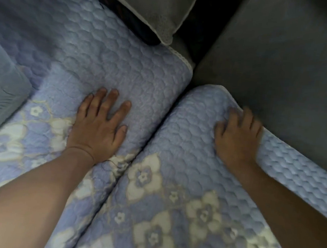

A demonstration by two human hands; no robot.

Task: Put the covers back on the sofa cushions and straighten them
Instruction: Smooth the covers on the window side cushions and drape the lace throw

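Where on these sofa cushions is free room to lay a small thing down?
Free: the plain quilted patch of the left cushion beyond the left hand, toward the grey pillow; the flowered part of the right cushion between both forearms. Crowded: the narrow seam between the cushions and the right hand at the cushion's edge.

Dim light; grey sofa body at right w/ dark gap beside grey back pillow.
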